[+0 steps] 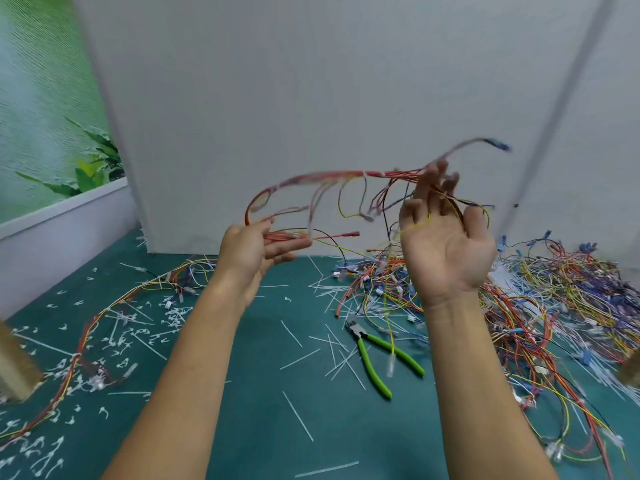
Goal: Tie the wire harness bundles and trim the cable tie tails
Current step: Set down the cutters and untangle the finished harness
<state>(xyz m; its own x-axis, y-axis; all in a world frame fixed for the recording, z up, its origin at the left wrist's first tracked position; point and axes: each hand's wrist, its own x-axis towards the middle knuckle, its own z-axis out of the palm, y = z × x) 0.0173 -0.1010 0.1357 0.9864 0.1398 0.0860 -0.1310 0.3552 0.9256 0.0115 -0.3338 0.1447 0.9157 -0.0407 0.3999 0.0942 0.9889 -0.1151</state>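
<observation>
Both hands hold a mostly red wire harness point(332, 174) in the air in front of a white panel. The harness is motion-blurred and has white ties along its trunk. My left hand point(256, 252) pinches its loose left ends between thumb and nearly straight fingers. My right hand point(446, 244) is raised palm toward me. The trunk of the bundle passes between its fingertips, and a blue-tipped branch sticks out beyond them. Thin yellow and black wires hang across that palm. Green-handled cutters point(374, 362) lie on the teal mat point(259, 427) below, untouched.
A large tangle of loose coloured wires point(554, 292) covers the mat at right. A tied harness point(104, 317) stretches along the left side among several clipped white tie tails point(298, 415). The white panel point(311, 98) stands behind. A brown box corner point(14, 368) is at the left edge.
</observation>
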